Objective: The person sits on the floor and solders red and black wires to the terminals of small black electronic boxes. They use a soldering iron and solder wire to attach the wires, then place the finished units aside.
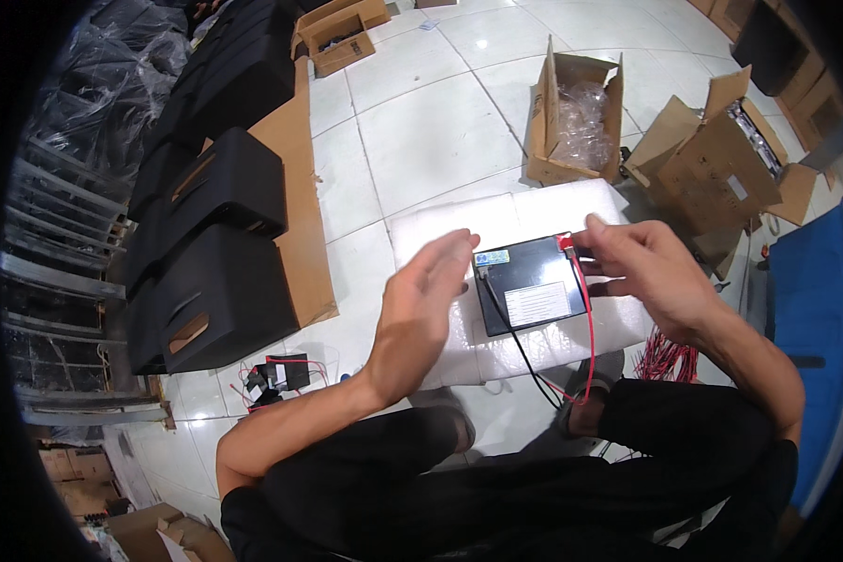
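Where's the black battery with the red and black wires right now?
In the head view, the black battery lies just right of centre on the white padded block, between the left hand and the right hand.

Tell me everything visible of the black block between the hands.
The black block is a glossy, plastic-looking rectangular box lying flat on white foam. It bears a white label and a bluish sticker. A black wire leaves its upper left corner, a red wire its upper right. Left hand and right hand flank it; contact is unclear.
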Demonstrator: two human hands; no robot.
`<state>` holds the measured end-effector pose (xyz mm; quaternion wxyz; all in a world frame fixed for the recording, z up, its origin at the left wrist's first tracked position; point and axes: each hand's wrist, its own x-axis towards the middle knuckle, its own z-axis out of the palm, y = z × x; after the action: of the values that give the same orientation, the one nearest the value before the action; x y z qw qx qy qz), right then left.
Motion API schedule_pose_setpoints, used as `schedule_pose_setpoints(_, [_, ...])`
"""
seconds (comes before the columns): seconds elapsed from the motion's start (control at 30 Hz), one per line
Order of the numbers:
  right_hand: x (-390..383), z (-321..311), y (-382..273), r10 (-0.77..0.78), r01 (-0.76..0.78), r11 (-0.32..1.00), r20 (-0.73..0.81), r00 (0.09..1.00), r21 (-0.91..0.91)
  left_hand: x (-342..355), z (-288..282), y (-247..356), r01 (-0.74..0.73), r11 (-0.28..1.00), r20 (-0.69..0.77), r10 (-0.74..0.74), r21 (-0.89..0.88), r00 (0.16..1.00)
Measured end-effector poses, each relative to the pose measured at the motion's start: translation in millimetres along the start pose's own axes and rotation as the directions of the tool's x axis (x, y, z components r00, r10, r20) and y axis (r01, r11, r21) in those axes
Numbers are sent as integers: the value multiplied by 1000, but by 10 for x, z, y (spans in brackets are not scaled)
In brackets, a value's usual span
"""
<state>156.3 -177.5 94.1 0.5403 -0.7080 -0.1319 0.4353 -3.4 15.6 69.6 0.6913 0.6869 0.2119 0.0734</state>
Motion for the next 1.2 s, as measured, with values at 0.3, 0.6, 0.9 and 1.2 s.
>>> schedule_pose_setpoints(0.3, [-12,-432,-35,-286,264,956,-206,936,-130,68,-270,-33,57,995,-177,-71,-87,982])
schedule_pose_setpoints(0.6, [-179,-2119,1087,-711,73,675,-621,330,-734,89,-473,-252,58,997,-173,-64,-44,983])
schedule_pose_setpoints(0.9, [-113,-2998,3686,-353,-530,85,-523,775,-843,157,-468,-893,-226,804,-64,311,550,948])
schedule_pose_setpoints(1.2, [614,-3247,4239,-321,-620,-39,-578,751,-784,161,-909,-1322,-272,625,12,387,731,922])
